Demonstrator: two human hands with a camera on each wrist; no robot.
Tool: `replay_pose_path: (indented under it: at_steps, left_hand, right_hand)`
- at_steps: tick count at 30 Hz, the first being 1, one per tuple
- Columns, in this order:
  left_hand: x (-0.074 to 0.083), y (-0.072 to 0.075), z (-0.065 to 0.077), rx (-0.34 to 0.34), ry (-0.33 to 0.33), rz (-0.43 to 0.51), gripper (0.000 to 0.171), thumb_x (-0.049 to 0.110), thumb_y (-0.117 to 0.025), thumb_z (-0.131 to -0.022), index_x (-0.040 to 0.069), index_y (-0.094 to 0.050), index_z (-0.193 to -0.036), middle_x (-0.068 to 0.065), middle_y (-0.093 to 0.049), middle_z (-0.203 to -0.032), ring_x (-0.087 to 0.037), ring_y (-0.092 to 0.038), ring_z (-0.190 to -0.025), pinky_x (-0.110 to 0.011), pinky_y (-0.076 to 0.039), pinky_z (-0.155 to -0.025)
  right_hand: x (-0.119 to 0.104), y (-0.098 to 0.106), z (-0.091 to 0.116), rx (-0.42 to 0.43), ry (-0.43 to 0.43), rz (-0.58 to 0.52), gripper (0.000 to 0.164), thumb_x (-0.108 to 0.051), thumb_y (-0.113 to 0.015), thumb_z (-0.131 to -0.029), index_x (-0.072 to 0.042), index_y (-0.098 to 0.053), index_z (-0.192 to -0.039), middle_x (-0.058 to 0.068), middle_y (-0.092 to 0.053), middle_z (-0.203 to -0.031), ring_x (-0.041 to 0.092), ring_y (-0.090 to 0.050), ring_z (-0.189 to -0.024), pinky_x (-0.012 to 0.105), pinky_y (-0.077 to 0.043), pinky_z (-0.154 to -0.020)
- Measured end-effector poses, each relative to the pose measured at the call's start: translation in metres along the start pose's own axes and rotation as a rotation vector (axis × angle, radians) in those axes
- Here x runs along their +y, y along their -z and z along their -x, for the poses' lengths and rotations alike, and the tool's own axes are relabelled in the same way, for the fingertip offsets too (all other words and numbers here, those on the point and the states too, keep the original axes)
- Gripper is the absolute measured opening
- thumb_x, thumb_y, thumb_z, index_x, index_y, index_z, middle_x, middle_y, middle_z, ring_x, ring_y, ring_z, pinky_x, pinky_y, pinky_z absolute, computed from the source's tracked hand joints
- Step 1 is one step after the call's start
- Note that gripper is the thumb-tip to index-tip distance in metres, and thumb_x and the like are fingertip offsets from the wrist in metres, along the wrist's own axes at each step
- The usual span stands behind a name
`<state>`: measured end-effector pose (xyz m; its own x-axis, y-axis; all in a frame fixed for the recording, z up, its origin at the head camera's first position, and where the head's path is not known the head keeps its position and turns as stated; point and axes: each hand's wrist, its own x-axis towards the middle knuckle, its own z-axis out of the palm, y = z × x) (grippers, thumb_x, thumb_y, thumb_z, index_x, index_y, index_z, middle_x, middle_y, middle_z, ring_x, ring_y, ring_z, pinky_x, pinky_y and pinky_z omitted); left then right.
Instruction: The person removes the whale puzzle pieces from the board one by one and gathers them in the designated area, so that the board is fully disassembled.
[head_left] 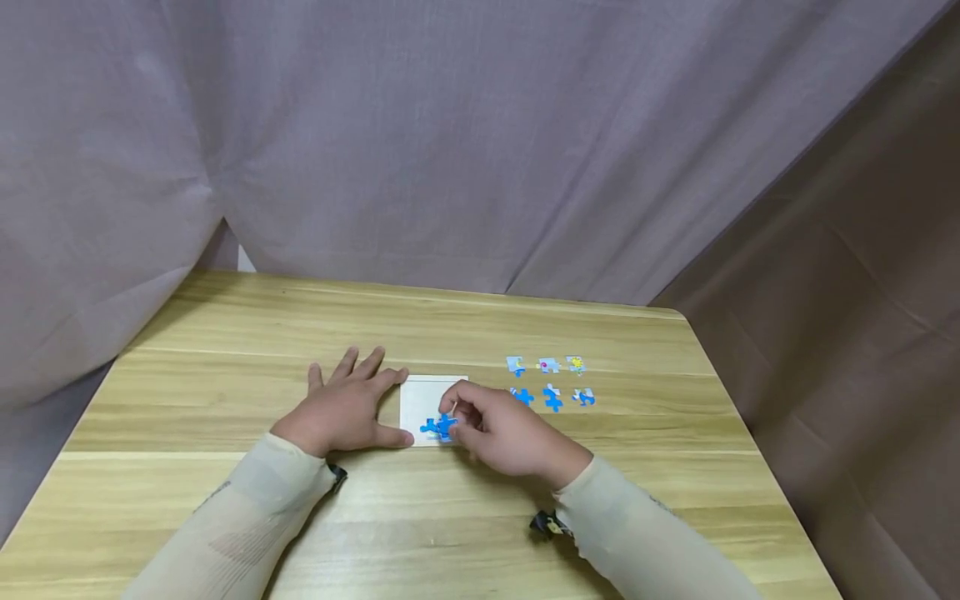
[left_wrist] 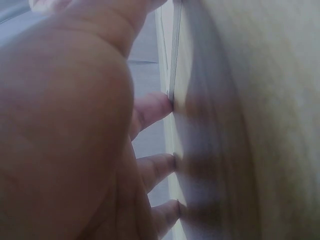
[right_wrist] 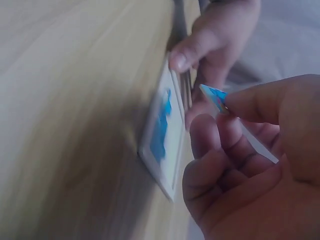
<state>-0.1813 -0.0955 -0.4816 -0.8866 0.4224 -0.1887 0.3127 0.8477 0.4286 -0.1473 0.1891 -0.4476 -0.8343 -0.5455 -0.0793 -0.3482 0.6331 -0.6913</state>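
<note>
My left hand (head_left: 341,408) lies spread on the table, its thumb on the near left corner of a white puzzle tray (head_left: 420,396) and its index finger at the far left corner. The left wrist view shows the other fingertips (left_wrist: 165,162) down on the wood. Over the tray's right side, my right hand (head_left: 506,429) pinches a small puzzle piece (right_wrist: 214,97) between thumb and fingers. That piece is held tilted above the tray in the right wrist view. Blue puzzle pieces (right_wrist: 161,130) lie inside the tray along its near edge.
To the right of the tray, loose puzzle pieces lie in two rows. The far row includes a piece with a yellow shape (head_left: 575,364); the near row includes a blue piece (head_left: 553,398). A grey curtain (head_left: 420,150) hangs behind the wooden table (head_left: 420,533).
</note>
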Motion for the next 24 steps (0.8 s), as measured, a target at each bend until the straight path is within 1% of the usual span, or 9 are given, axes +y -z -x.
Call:
replay_pose_path:
  at_steps: [3, 7, 12, 17, 21, 24]
  left_hand:
    - [0.000, 0.000, 0.000, -0.009, 0.006, 0.007, 0.108, 0.081, -0.084, -0.084, 0.034, -0.045, -0.174, -0.015, -0.017, -0.190, -0.056, -0.006, -0.174, -0.096, -0.001, -0.121]
    - [0.000, 0.001, 0.001, -0.015, 0.004, 0.019, 0.108, 0.080, -0.084, -0.084, 0.034, -0.045, -0.174, -0.015, -0.017, -0.190, -0.056, -0.005, -0.174, -0.096, 0.000, -0.121]
    - [0.000, 0.003, 0.001, -0.019, 0.002, 0.026, 0.108, 0.080, -0.084, -0.085, 0.034, -0.044, -0.174, -0.015, -0.017, -0.190, -0.055, -0.005, -0.174, -0.096, 0.000, -0.122]
    - [0.001, 0.003, 0.001, -0.025, 0.003, 0.029, 0.107, 0.079, -0.084, -0.086, 0.035, -0.044, -0.174, -0.014, -0.016, -0.190, -0.055, -0.004, -0.174, -0.096, 0.001, -0.122]
    - [0.001, 0.003, 0.001, -0.025, 0.003, 0.025, 0.107, 0.080, -0.083, -0.086, 0.035, -0.043, -0.174, -0.014, -0.016, -0.190, -0.055, -0.003, -0.174, -0.096, 0.001, -0.122]
    - [0.001, 0.002, 0.001, -0.023, 0.000, 0.021, 0.107, 0.080, -0.083, -0.086, 0.035, -0.043, -0.174, -0.014, -0.016, -0.190, -0.055, -0.003, -0.174, -0.096, 0.000, -0.122]
  right_hand:
    - [0.005, 0.009, 0.009, 0.023, -0.023, -0.012, 0.017, -0.017, -0.069, -0.111, -0.023, -0.070, -0.127, -0.006, -0.066, -0.092, 0.010, -0.060, -0.075, 0.025, -0.053, -0.072]
    - [0.014, 0.023, 0.019, 0.081, -0.061, -0.015, 0.017, -0.019, -0.072, -0.111, -0.025, -0.073, -0.126, -0.006, -0.067, -0.094, 0.013, -0.061, -0.079, 0.026, -0.052, -0.071]
    - [0.028, 0.037, 0.031, 0.143, -0.147, -0.032, 0.017, -0.018, -0.073, -0.109, -0.025, -0.075, -0.124, -0.004, -0.066, -0.092, 0.012, -0.055, -0.074, 0.026, -0.048, -0.067]
    - [0.043, 0.046, 0.041, 0.152, -0.227, -0.061, 0.016, -0.013, -0.072, -0.109, -0.020, -0.075, -0.123, -0.001, -0.065, -0.089, 0.011, -0.052, -0.068, 0.024, -0.046, -0.063]
    - [0.054, 0.050, 0.045, 0.135, -0.266, -0.060, 0.018, -0.011, -0.071, -0.108, -0.014, -0.075, -0.125, -0.001, -0.068, -0.087, 0.011, -0.053, -0.067, 0.023, -0.044, -0.061]
    - [0.061, 0.052, 0.047, 0.120, -0.281, -0.051, 0.017, -0.010, -0.072, -0.107, -0.010, -0.075, -0.123, -0.001, -0.069, -0.086, 0.011, -0.055, -0.067, 0.023, -0.045, -0.061]
